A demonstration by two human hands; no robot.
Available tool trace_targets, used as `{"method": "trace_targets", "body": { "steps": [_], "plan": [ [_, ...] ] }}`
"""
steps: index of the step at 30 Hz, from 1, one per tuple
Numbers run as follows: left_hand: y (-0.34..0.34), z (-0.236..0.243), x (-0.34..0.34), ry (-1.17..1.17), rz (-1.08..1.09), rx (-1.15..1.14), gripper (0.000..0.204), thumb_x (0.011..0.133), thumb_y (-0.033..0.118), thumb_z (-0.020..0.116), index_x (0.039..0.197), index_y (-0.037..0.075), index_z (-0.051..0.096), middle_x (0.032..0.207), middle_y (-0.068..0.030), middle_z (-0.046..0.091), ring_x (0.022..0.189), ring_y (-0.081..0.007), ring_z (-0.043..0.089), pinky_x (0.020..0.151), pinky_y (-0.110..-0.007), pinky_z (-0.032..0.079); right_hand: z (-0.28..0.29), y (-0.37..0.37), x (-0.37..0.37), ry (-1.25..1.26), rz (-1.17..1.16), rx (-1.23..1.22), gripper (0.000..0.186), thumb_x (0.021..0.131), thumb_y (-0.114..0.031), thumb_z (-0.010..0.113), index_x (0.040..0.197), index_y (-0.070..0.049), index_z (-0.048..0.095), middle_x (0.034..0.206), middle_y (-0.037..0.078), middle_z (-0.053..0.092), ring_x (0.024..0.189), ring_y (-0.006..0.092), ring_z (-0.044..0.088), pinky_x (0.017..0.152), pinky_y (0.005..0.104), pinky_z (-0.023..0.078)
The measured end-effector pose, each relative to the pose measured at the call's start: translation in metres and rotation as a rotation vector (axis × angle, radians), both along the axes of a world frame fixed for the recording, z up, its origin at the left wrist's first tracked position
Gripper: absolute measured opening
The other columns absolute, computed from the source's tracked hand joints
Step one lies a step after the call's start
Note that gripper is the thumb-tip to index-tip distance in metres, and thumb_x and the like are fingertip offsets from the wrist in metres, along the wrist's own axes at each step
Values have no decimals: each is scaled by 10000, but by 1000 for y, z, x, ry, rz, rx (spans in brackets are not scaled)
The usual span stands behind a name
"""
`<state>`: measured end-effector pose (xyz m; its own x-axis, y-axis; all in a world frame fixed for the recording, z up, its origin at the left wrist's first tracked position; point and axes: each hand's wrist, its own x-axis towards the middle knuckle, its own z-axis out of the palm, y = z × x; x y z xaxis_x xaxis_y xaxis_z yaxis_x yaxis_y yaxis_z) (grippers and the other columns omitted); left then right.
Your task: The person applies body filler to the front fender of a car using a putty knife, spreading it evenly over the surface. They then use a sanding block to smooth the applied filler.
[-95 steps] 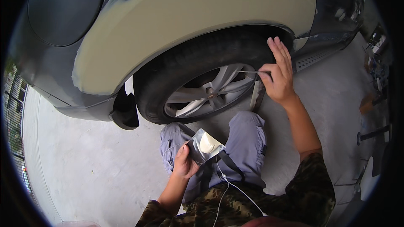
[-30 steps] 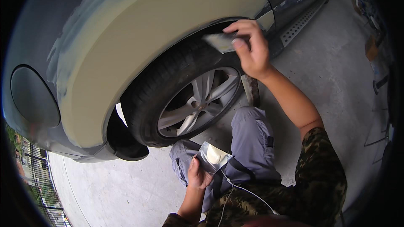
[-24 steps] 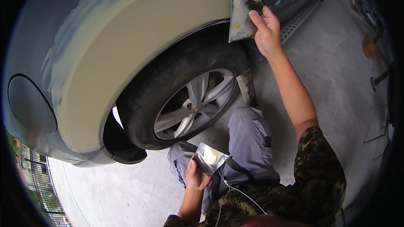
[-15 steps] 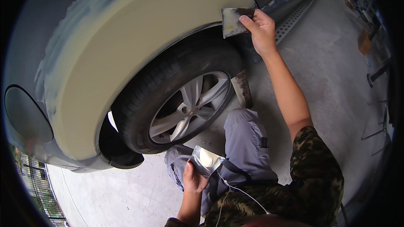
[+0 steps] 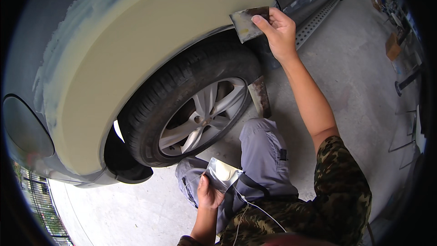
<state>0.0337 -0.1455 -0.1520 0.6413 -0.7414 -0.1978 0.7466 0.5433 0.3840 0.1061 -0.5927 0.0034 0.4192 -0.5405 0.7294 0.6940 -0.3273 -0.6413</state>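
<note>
Nearest are two short camouflage-print fabric sleeves [image 5: 343, 173] and two strands of thin white cord [image 5: 268, 214], which run down over the lap. Above two bent knees in grey cloth trousers [image 5: 264, 150], the left hand [image 5: 209, 195] holds one flat, shiny, four-cornered plate [image 5: 211, 170] bearing a single smooth, rounded mound of cream paste [image 5: 224, 171]. Its thumb presses on the plate's near edge; the other fingers are mostly hidden underneath.

Farther out, the right hand [image 5: 281, 34] pinches one thin, square-cornered metal spreader [image 5: 246, 23], thumb on its smeared grey face and fingers behind. The spreader overlaps the lower edge of one broad, curved, matt beige panel [image 5: 150, 36]; whether they touch, I cannot tell. Below sits one wheel, with a ribbed black rubber tyre [image 5: 159, 89] and a silver spoked metal rim [image 5: 205, 118]. Just beside the tyre, one worn, rust-stained block [image 5: 260, 96] stands on the grey concrete floor [image 5: 337, 82].

Beyond are one rounded dark flap [image 5: 27, 125], one perforated metal side step [image 5: 316, 25], one brown box [image 5: 392, 46] and one barred fence [image 5: 45, 205].
</note>
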Motion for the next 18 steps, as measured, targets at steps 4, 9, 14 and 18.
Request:
{"method": "trace_targets", "body": {
  "steps": [4,9,14,18],
  "plan": [
    [-3,0,0,-12,-6,3,556,1085,351,599,1468,-43,519,1461,-211,619,1378,-363,585,1209,-547,412,8,11,3,14,46,-15,246,960,-81,793,1157,50,729,1020,34,759,899,60,657,808,237,532],
    [0,2,-4,-11,9,-43,542,1083,337,604,1458,-47,524,1454,-208,623,1367,-358,595,1207,-546,415,29,45,4,41,-181,-325,207,936,-31,799,1117,48,736,1030,39,756,901,91,670,823,242,532],
    [8,3,-10,-30,41,-47,535,1078,334,616,1441,-49,531,1446,-207,627,1358,-353,601,1198,-543,427,51,80,6,-48,-238,-480,173,904,-27,817,1040,49,742,952,71,756,833,127,683,759,261,533],
    [14,1,-14,-37,55,-69,531,1081,327,612,1444,-50,524,1448,-209,624,1359,-354,601,1191,-542,439,60,103,8,-72,-233,-566,154,885,1,811,1014,48,741,935,93,759,835,164,707,767,274,546]
  ]
}}
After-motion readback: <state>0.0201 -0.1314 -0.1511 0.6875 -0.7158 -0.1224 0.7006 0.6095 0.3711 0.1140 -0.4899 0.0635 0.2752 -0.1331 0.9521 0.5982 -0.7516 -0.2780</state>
